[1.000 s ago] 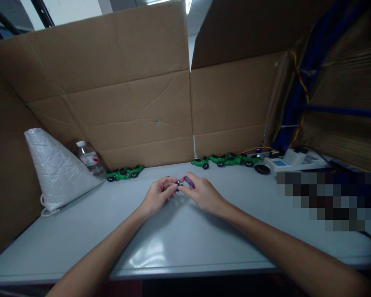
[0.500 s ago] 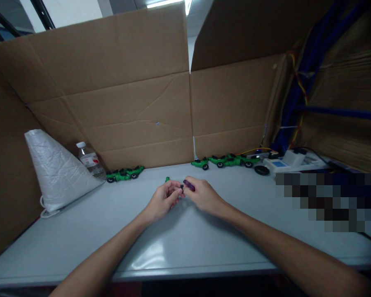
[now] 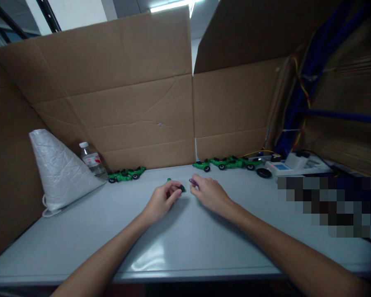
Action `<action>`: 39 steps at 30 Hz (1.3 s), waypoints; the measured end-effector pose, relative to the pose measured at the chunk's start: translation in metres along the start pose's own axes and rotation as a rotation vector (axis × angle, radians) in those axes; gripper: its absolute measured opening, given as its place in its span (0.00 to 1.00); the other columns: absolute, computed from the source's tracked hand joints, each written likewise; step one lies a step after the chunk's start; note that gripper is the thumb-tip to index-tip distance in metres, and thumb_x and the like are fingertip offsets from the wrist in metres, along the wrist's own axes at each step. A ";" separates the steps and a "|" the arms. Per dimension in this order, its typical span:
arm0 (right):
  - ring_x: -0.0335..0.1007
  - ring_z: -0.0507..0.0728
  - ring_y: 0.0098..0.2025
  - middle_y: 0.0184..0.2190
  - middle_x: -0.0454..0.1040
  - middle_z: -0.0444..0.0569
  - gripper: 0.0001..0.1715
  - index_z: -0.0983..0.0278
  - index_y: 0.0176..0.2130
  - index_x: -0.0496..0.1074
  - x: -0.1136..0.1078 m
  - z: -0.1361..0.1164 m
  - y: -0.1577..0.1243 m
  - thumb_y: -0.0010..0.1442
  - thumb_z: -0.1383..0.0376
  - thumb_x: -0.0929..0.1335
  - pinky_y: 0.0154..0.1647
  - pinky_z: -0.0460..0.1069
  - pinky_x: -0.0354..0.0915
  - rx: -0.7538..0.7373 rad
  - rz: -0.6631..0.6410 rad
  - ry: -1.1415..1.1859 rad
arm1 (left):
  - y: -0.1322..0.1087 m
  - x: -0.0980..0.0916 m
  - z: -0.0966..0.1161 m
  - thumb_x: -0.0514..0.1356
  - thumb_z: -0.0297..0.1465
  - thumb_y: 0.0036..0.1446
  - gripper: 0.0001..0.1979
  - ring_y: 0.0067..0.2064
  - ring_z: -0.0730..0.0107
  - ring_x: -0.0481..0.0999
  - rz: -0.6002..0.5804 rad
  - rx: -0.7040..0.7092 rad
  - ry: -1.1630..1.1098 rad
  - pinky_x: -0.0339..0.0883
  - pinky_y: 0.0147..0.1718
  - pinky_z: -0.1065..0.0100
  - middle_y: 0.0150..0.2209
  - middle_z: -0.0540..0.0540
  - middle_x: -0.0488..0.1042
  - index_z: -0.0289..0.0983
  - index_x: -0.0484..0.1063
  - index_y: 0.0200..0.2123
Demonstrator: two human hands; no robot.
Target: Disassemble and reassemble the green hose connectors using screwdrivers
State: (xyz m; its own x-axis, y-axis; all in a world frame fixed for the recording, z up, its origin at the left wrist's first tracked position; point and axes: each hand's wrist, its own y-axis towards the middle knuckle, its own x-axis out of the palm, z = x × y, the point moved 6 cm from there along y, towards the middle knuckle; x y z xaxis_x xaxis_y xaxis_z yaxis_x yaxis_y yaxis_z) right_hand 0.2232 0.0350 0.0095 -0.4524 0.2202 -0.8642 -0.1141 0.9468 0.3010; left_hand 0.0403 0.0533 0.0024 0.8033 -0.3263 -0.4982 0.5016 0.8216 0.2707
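My left hand (image 3: pixel 162 201) is closed around a small green toy car (image 3: pixel 182 188). A black part of the toy sticks out past my fingertips on the right, and a bit of green shows above the knuckles; my fingers hide the middle. Just to its right, my right hand (image 3: pixel 212 196) pinches a small purple rod-shaped tool (image 3: pixel 193 182), perhaps a screwdriver; its working end cannot be made out. A narrow gap separates the tool from the toy. Both hands are over the white table (image 3: pixel 185 243).
Green toy cars stand along the back, a group on the left (image 3: pixel 126 175) and several on the right (image 3: pixel 235 162). A water bottle (image 3: pixel 92 159) leans beside a white padded bag (image 3: pixel 62 173). A black ring (image 3: pixel 264 173) lies near a power strip (image 3: pixel 299 163). Cardboard panels (image 3: pixel 130 103) wall the back.
My right hand has drawn slightly right with the purple tool, away from the toy car. More of the toy's black part now shows. The view has shifted a little.
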 end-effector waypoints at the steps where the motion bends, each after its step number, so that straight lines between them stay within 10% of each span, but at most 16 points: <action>1: 0.76 0.60 0.38 0.38 0.81 0.53 0.11 0.61 0.47 0.74 0.001 0.002 0.000 0.69 0.61 0.64 0.35 0.49 0.55 0.011 -0.029 -0.073 | -0.001 0.001 0.002 0.61 0.43 0.69 0.18 0.33 0.70 0.72 -0.021 0.038 0.098 0.66 0.33 0.70 0.36 0.46 0.77 0.36 0.75 0.52; 9: 0.79 0.64 0.46 0.45 0.82 0.58 0.13 0.61 0.51 0.75 0.014 0.007 -0.002 0.71 0.61 0.65 0.38 0.51 0.60 0.059 -0.165 -0.243 | -0.001 0.023 0.001 0.60 0.34 0.70 0.13 0.42 0.65 0.76 -0.203 0.238 0.472 0.69 0.44 0.66 0.43 0.44 0.76 0.39 0.78 0.54; 20: 0.79 0.62 0.46 0.44 0.83 0.54 0.17 0.59 0.49 0.75 0.016 -0.005 -0.004 0.73 0.51 0.65 0.41 0.49 0.60 -0.121 -0.162 -0.107 | -0.001 -0.016 0.009 0.54 0.35 0.73 0.18 0.56 0.53 0.68 0.161 0.289 0.674 0.67 0.59 0.50 0.53 0.39 0.72 0.42 0.74 0.61; 29: 0.79 0.62 0.47 0.45 0.83 0.52 0.11 0.58 0.48 0.75 0.021 -0.004 -0.006 0.71 0.57 0.68 0.39 0.49 0.58 -0.132 -0.206 -0.137 | 0.002 -0.025 -0.012 0.62 0.40 0.67 0.14 0.59 0.50 0.66 0.089 0.226 0.696 0.66 0.61 0.47 0.57 0.39 0.69 0.40 0.78 0.50; 39: 0.76 0.58 0.36 0.33 0.80 0.48 0.18 0.60 0.42 0.72 -0.005 -0.003 0.000 0.76 0.56 0.59 0.34 0.49 0.55 -0.032 0.113 0.063 | 0.001 -0.016 -0.002 0.59 0.40 0.70 0.13 0.57 0.56 0.70 -0.015 0.302 0.549 0.67 0.60 0.53 0.51 0.40 0.74 0.38 0.74 0.50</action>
State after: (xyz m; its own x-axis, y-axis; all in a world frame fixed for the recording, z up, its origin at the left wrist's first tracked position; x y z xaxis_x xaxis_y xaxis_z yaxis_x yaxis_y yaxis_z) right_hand 0.2228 0.0328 0.0152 -0.5182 0.3087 -0.7976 -0.0874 0.9086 0.4085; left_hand 0.0280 0.0604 0.0092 0.5537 0.0166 -0.8326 0.6445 0.6246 0.4410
